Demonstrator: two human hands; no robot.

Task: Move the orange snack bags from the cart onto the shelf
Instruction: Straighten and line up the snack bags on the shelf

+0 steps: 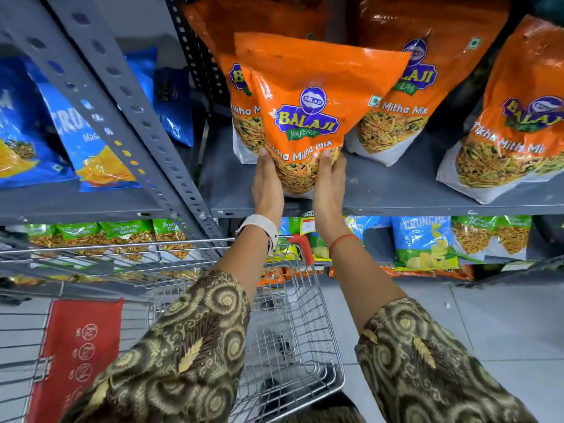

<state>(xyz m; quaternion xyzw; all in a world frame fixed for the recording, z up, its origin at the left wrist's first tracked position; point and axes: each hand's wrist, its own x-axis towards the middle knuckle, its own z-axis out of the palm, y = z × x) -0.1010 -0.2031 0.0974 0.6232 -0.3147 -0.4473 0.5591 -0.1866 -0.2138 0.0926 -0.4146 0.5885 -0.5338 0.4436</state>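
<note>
From the head camera, both hands reach up to a grey metal shelf (396, 193). The left hand (267, 184) and the right hand (329, 184) clasp the lower end of one orange Balaji Tikha Mitha Mix bag (308, 117) from either side, fingers pressed against its clear window of snack mix. The bag stands upright with its bottom at the front edge of the shelf, its top leaning back against the bags behind it.

Just behind and to the left, a second orange bag (241, 117) peeks out, touching the held one. Behind and to the right stands a third orange bag (399, 111), and well over at the right edge a fourth orange bag (506, 138) sits on the same shelf, tilted (its white base pointing toward the camera).

The left wrist carries a pale watch strap (259, 224); the right wrist bears a thin red thread (341, 241). Both arms wear patterned brown-and-gold sleeves (189, 340).

Beneath the arms is a wire shopping cart (293, 331) with a red child-seat flap (79, 352); no orange bags can be made out in the part of the basket that shows.

In the neighbouring bay at left, past a perforated grey upright (131, 117), blue snack bags (91, 132) lean on their own shelf. On the lower shelf sit green Chana bags (128, 236) and a blue-and-green Cruncheez chips bag (424, 242).
</note>
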